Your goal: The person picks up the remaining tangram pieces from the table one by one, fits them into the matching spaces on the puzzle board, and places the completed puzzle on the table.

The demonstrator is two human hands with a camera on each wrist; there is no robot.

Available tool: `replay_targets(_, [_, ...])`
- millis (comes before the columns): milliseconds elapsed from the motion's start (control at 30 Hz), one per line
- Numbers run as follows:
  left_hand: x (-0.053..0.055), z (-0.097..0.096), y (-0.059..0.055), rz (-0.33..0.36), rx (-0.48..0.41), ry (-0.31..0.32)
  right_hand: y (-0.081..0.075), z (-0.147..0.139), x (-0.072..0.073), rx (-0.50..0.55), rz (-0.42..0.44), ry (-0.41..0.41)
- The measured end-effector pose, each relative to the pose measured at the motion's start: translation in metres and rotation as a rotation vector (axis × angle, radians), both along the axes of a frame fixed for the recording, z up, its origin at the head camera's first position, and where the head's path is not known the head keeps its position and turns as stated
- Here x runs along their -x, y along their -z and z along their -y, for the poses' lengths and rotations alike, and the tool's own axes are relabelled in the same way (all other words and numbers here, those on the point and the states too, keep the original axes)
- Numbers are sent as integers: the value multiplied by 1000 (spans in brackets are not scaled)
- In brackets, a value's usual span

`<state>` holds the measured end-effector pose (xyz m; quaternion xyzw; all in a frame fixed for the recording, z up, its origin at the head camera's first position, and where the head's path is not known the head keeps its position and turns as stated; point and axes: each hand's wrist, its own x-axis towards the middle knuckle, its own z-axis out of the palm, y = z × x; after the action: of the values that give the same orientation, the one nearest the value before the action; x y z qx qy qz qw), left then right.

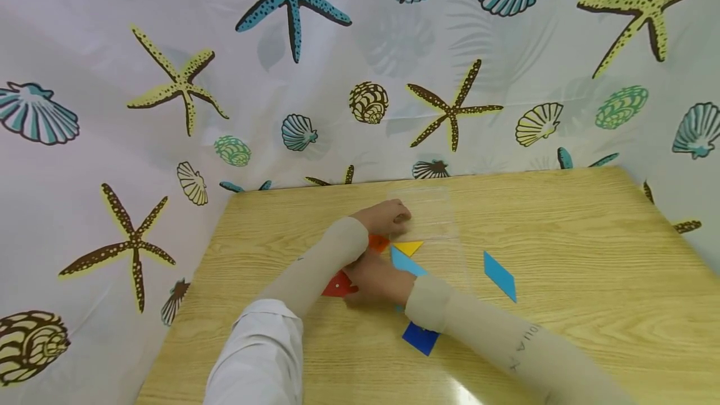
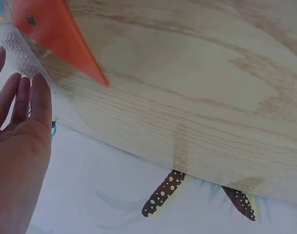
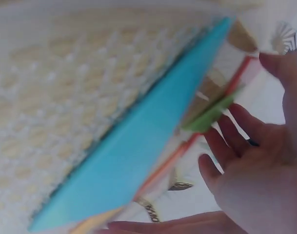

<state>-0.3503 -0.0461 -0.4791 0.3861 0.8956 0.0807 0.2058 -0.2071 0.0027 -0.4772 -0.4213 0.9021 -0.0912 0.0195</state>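
Note:
My left hand (image 1: 385, 216) is held over the far left part of a clear textured sheet (image 1: 433, 214). In the left wrist view its fingers (image 2: 40, 100) are nearly straight and hold nothing, beside an orange piece (image 2: 58, 36). My right hand (image 1: 378, 277) reaches across to a red piece (image 1: 339, 285) with a small hole. The right wrist view shows its fingertips on a green piece (image 3: 211, 114), with the thumb by a red edge; blur obscures the exact contact. A light-blue piece (image 1: 406, 261) and a yellow triangle (image 1: 407, 247) lie near this hand.
A light-blue parallelogram (image 1: 499, 275) lies to the right on the wooden table (image 1: 562, 236). Partly under the right forearm is a dark-blue piece (image 1: 420, 338). Behind the table hangs a curtain (image 1: 332, 67) printed with shells and starfish.

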Motion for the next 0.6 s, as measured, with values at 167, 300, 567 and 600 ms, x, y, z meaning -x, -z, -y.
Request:
replay_targets(167, [3, -1, 2, -5, -4, -7, -12, -2, -15, -105, 50, -51])
replay_targets(300, [3, -2, 0, 0, -9, -12, -18, -6, -27, -154, 66, -70])
replay_targets(567, [3, -1, 5, -17, -6, -13, -17, -9, -48, -188, 110, -120])
replay_targets(600, [4, -1, 7, -20, -9, -11, -18, -9, -51, -195, 105, -133])
